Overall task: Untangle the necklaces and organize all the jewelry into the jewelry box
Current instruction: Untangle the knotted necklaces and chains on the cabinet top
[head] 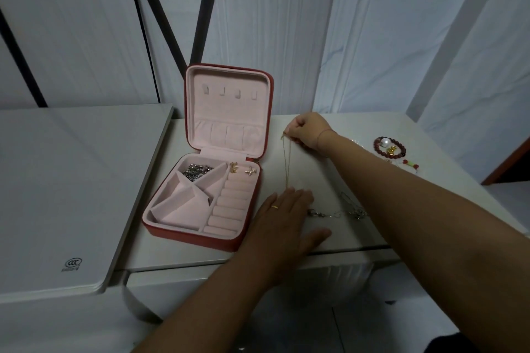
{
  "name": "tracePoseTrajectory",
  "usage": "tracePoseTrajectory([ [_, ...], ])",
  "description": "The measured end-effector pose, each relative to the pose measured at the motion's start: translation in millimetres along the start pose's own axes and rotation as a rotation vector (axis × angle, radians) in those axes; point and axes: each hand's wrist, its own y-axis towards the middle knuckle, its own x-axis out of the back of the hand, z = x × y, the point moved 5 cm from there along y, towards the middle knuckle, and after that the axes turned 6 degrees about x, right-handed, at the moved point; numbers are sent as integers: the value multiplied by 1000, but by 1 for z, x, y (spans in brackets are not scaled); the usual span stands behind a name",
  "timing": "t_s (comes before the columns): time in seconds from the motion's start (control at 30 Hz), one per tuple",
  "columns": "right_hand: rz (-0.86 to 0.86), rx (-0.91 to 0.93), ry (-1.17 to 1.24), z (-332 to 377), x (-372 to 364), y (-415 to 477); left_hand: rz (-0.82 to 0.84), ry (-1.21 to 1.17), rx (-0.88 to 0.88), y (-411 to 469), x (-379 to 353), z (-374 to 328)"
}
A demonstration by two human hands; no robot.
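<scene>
Straightening gold chain [286, 165] just right of box [186, 235]: right hand [305, 129] pinches far end; left hand [286, 210] flat, fingers straight, pins near end. Silver necklace [348, 209] and bracelet [380, 149] lie farther right. Next, probably: hang chain on lid hook [221, 92].

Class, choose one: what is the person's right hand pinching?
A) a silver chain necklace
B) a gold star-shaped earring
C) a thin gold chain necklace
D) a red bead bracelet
C: the right hand pinches the upper end of the thin gold chain necklace, which runs down to the flat left hand.
</scene>
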Motion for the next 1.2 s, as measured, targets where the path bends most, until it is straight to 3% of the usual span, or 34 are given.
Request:
tracePoseTrajectory([
  [0.27,-42,29,-126,4,-12,9,9,-6,58,-15,1,-1],
  [0.57,-103,71,-261,5,-13,9,5,18,-9,-25,-1,-1],
  [0.9,-75,78,-222,7,-12,6,-33,17,-29,-31,-4,1],
  [1.07,-118,195,-137,8,-1,-15,-13,-82,-30,-33,3,-4],
  [1.2,-7,396,-281,8,-12,-30,-10,-19,-30,-32,-2,-3],
])
